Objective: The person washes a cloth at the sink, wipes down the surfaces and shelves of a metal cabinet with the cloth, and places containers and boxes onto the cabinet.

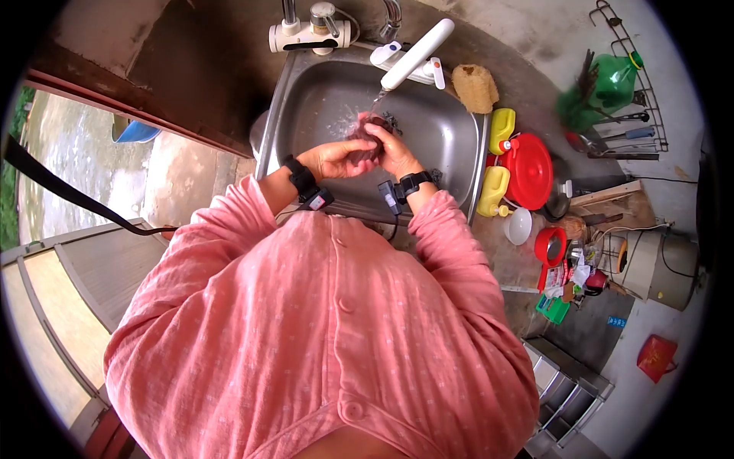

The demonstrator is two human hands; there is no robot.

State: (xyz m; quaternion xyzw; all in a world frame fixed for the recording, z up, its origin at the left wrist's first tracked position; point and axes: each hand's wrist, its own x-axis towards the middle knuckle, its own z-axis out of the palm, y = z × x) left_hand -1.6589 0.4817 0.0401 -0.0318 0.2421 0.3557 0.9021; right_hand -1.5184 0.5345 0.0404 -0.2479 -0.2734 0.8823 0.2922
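Observation:
Under running water, a reddish-brown lump [362,155] is gripped between both hands over the metal sink [451,145]; its exact kind cannot be made out. My left hand [336,159] is closed around its left and lower side. From the right, my right hand [395,151] has its fingers curled over the top, close to the other hand. Water from the white tap spout [417,55] splashes onto it. Small dark bits [391,121] lie in the basin beyond the fingers.
A sponge [475,88] sits at the sink's right corner. Yellow bottles [494,191], a red lid-like disc [529,172], a white bowl [518,226] and a red scoop [550,246] crowd the right counter. A second tap unit [310,35] stands behind the sink.

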